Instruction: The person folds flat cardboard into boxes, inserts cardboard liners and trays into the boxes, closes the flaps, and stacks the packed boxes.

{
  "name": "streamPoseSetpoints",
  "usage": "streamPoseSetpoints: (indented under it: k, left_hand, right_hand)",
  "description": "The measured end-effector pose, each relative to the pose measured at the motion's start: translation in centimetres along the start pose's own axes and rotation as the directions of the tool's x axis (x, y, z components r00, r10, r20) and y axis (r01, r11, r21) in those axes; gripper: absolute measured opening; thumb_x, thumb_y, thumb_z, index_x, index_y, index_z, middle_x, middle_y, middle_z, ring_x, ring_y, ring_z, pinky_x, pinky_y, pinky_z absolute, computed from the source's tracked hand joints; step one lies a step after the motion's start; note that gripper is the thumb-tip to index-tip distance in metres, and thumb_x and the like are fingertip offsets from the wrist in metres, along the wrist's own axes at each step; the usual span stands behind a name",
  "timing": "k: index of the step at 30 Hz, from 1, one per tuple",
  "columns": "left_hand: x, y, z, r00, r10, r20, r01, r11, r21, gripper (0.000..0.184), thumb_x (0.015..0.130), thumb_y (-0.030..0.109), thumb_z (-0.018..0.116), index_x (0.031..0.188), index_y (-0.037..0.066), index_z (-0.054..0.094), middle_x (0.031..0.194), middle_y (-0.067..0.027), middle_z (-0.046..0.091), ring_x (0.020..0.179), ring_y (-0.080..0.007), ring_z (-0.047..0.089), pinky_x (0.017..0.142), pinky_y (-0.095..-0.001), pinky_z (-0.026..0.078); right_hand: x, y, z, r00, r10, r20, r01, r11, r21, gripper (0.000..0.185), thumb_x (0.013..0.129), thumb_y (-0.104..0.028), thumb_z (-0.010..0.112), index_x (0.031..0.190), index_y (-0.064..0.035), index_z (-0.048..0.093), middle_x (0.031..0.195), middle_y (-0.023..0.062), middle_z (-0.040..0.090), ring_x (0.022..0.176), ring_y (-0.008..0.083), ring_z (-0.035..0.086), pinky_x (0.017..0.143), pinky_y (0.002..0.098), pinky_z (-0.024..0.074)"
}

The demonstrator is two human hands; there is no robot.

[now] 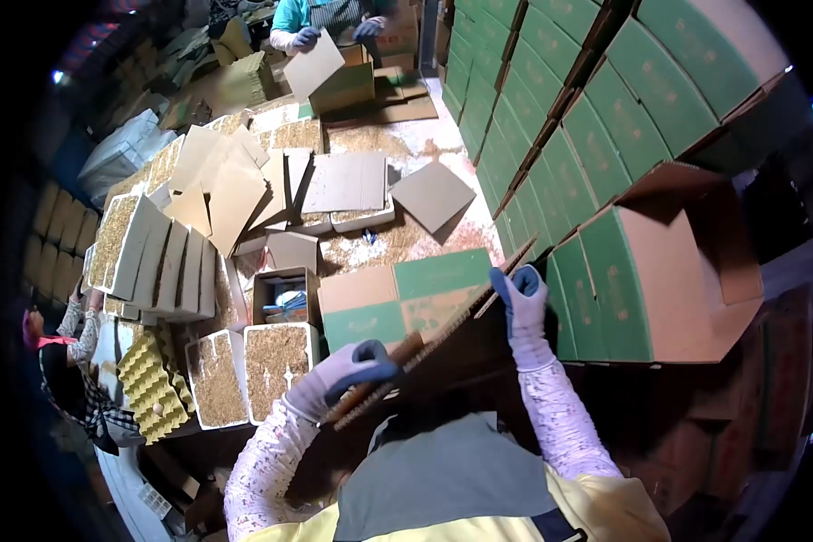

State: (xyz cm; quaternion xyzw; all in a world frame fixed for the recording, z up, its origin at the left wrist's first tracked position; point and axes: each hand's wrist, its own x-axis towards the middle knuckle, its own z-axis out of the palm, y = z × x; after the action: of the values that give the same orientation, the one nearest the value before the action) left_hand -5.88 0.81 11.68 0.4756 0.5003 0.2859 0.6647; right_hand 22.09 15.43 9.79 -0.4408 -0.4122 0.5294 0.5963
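- Head view: far L, we see a person [90, 397] w/ a checked top, near a yellow egg tray [156, 384].
- Next, white boxes [167, 262] lean in a row, w/ brown bits in them.
- Lots of loose flat sheets [230, 194] lie in a heap behind.
- Close to us, 2 white trays [241, 357] full of brown bits sit side by side.
- Just behind, an open brown box [313, 303] has blue + white stuff in it.
- Far back, another worker [330, 16] holds up a big sheet [314, 68] w/ gloves on.
- Our L hand [348, 375], in a blue + grey glove, pinches the cardboard [443, 337] near its low end.
- The cardboard is right in front of us, on a slant, high end to the R.
- A green + tan panel [361, 321] lies flat behind it.
- Our R hand [521, 294] is at the high end, fingers bent; we can't tell if they're pinching.
- Far R, green boxes [542, 117] are stacked up; 1 box w/ open flaps [677, 280] is nearest us.
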Motion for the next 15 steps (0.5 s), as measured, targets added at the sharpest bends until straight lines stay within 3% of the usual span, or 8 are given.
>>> streamPoseSetpoints:
  k: [1,4,6,8,10,12,14,15]
  left_hand:
    - [-0.8,1.2,0.4,0.997,0.012,-0.074,-0.022,0.989,-0.145,0.025,0.087,0.028,0.072,0.085,0.005,0.061,0.085,0.0044,0.059,0.08,-0.0051,0.052,0.069,-0.0246,0.043]
    - [-2.5,5.9,0.1,0.897,0.193,-0.399,0.079,0.816,0.573,0.025,0.085,0.027,0.07,0.075,0.006,0.062,0.059,-0.0015,0.053,0.054,-0.012,0.048,0.056,-0.0299,0.041]
    - [-3.3,8.3,-0.9,0.86,0.253,-0.444,0.129,0.733,0.668,0.024,0.08,0.025,0.071,0.07,0.005,0.064,0.055,-0.0091,0.056,0.047,-0.0213,0.053,0.051,-0.036,0.043]
    - [-0.9,8.3,1.7,0.797,0.494,-0.348,0.139,0.411,0.901,0.027,0.077,0.031,0.069,0.069,0.005,0.066,0.063,-0.014,0.062,0.061,-0.0332,0.064,0.058,-0.0418,0.05]
    - [4.6,1.5,2.4,0.982,0.136,-0.134,0.111,0.167,0.98,0.021,0.081,0.03,0.065,0.076,0.009,0.069,0.064,-0.0113,0.062,0.061,-0.0305,0.064,0.057,-0.0413,0.05]
    - [5.0,-1.1,1.6,0.987,0.143,0.066,-0.06,-0.043,0.997,0.019,0.085,0.029,0.061,0.087,0.012,0.07,0.077,-0.0076,0.067,0.074,-0.0257,0.067,0.065,-0.0399,0.052]
    - [4.7,3.0,0.9,0.65,0.68,0.34,-0.055,-0.404,0.913,0.032,0.087,0.025,0.056,0.115,0.015,0.066,0.128,-0.0114,0.056,0.119,-0.0264,0.054,0.099,-0.0466,0.046]
    - [4.3,4.5,-0.1,0.683,0.677,0.274,-0.066,-0.316,0.946,0.046,0.086,0.023,0.055,0.132,0.02,0.057,0.141,-0.013,0.046,0.127,-0.0276,0.048,0.106,-0.0477,0.04]
  right_hand:
    - [-0.8,-0.5,-0.8,0.999,0.04,0.014,-0.04,0.997,0.07,0.033,0.086,0.004,0.067,0.068,-0.008,0.041,0.067,-0.0059,0.039,0.061,0.0033,0.04,0.055,0.021,0.0384]
    - [-2.2,-3.1,-2.2,0.999,0.007,0.039,0.0,0.982,-0.191,0.03,0.082,-0.001,0.071,0.069,-0.0063,0.044,0.067,-0.0053,0.041,0.061,0.0035,0.039,0.054,0.0207,0.0353]
    - [-3.0,-7.7,-1.6,0.926,0.111,0.362,0.107,0.841,-0.531,0.024,0.072,-0.014,0.074,0.075,-0.0055,0.051,0.062,-0.0008,0.047,0.058,0.0119,0.049,0.057,0.0294,0.0436]
    - [-4.2,-10.2,2.5,0.732,0.03,0.68,0.549,0.565,-0.616,0.027,0.073,-0.027,0.071,0.081,-0.0046,0.058,0.062,0.0076,0.055,0.064,0.0278,0.061,0.068,0.0403,0.0503]
    - [-3.6,-4.3,4.6,0.319,0.499,0.805,0.664,0.488,-0.566,0.03,0.08,-0.034,0.064,0.089,-0.0061,0.063,0.085,0.0149,0.064,0.086,0.0368,0.064,0.08,0.0454,0.0497]
    - [-4.3,-1.2,1.4,0.109,0.405,0.908,0.899,0.349,-0.264,0.015,0.086,-0.022,0.057,0.094,-0.0122,0.065,0.122,0.0128,0.06,0.11,0.0324,0.058,0.09,0.0428,0.047]
    - [-4.0,-5.0,-1.0,0.17,0.149,0.974,0.959,0.201,-0.199,0.016,0.085,-0.019,0.058,0.097,-0.0154,0.067,0.129,0.0127,0.056,0.119,0.0326,0.053,0.101,0.0472,0.0409]
    - [-4.8,-6.0,-2.6,0.259,0.307,0.916,0.93,0.176,-0.322,0.028,0.084,-0.02,0.059,0.111,-0.0197,0.066,0.143,0.0152,0.045,0.13,0.0336,0.043,0.109,0.0505,0.0321]
